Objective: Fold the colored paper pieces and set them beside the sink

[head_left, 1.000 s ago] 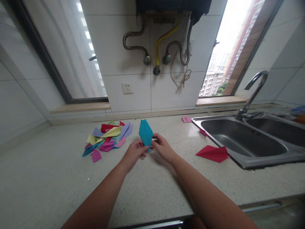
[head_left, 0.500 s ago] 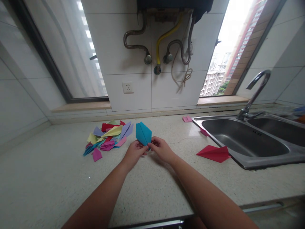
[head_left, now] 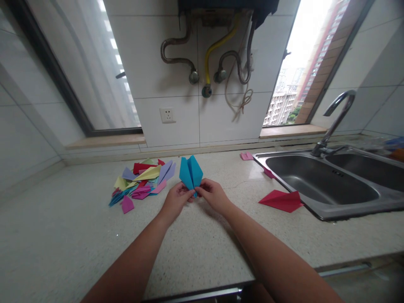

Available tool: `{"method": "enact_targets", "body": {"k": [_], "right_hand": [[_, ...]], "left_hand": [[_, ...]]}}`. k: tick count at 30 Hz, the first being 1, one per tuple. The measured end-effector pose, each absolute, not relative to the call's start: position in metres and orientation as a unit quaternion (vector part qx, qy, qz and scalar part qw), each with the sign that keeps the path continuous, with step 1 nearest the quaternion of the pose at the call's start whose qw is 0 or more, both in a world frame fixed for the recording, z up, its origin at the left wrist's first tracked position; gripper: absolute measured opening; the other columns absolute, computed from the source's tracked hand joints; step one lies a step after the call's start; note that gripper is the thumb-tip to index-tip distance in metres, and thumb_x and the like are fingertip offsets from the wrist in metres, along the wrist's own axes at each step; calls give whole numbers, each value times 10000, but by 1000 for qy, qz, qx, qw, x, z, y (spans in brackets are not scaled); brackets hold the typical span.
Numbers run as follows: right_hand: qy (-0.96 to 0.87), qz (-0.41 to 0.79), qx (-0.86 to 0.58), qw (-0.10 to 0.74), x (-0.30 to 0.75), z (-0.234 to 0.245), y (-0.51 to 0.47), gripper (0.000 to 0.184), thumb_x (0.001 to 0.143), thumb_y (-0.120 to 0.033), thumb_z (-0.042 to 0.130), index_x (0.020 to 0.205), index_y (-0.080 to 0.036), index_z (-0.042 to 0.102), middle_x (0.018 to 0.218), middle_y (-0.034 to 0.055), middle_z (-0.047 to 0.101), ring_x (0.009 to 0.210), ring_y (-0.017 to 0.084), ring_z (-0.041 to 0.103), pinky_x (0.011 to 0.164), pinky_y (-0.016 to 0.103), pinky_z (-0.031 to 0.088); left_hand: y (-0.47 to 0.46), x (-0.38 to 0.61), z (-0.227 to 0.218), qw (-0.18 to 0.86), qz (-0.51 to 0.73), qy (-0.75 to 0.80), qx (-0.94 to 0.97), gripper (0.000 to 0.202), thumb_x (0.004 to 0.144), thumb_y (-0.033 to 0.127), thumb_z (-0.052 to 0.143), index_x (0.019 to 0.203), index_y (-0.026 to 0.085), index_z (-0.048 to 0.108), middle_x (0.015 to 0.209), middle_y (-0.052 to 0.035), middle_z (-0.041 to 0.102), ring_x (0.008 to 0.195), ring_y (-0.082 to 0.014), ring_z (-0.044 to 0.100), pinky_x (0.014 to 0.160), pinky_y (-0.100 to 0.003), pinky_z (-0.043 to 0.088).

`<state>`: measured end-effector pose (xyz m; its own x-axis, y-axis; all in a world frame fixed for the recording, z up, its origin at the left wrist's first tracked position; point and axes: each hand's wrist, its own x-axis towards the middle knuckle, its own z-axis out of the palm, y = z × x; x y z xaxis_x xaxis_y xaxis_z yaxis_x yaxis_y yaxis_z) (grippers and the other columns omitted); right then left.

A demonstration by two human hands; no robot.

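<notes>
A blue paper plane (head_left: 190, 171) stands upright between my hands, its two wings spread apart with a deep crease down the middle. My left hand (head_left: 177, 199) pinches its lower end from the left, thumb in front. From the right, my right hand (head_left: 212, 193) grips the same narrow end, and the thumbs nearly meet there. Both hands are just above the countertop, in the middle of the view. The fingers behind the paper are partly hidden.
A pile of colourful folded paper planes (head_left: 143, 181) lies to the left on the countertop (head_left: 78, 235). To the right are a red paper plane (head_left: 281, 200), small pink folded papers (head_left: 246, 156) and a steel double sink (head_left: 322, 181) with a faucet (head_left: 339, 122).
The blue plane's wings have opened outward, so the centre fold now shows as a deep groove. Both hands keep their hold at its lower end. The view has shifted slightly.
</notes>
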<state>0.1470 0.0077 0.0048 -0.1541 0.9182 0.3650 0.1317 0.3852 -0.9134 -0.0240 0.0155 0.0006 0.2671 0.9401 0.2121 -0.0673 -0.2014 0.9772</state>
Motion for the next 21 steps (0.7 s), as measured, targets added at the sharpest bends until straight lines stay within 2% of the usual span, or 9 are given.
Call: {"method": "enact_targets", "body": {"k": [7, 14, 18, 21], "right_hand": [[-657, 373, -411, 510, 148, 3, 10, 152, 797, -308, 652, 860, -170, 658, 793, 47, 707, 726, 161, 649, 694, 292, 505], [-663, 380, -397, 508, 147, 1, 10, 206, 781, -320, 677, 919, -167, 669, 864, 66, 708, 780, 178, 652, 727, 313, 512], [-655, 403, -385, 510, 147, 4, 8, 233, 787, -334, 672, 951, -168, 668, 900, 70, 705, 810, 181, 650, 758, 324, 513], [-644, 419, -378, 517, 147, 5, 8, 226, 779, -334, 676, 927, -165, 659, 850, 60, 695, 756, 168, 641, 739, 321, 513]], "left_hand": [[17, -24, -2, 501, 491, 377, 605, 261, 747, 349, 724, 892, 147, 642, 787, -50, 671, 697, -164, 632, 584, -260, 512], [15, -25, 1, 488, 500, 386, 602, 250, 707, 349, 761, 755, 145, 625, 679, -18, 638, 602, -127, 585, 584, -244, 472], [13, -24, 3, 515, 498, 372, 590, 268, 698, 368, 767, 780, 151, 635, 744, -33, 662, 649, -141, 606, 587, -249, 479], [13, -24, 5, 529, 495, 369, 582, 289, 698, 371, 768, 845, 151, 650, 821, -52, 684, 712, -157, 629, 601, -254, 501]]}}
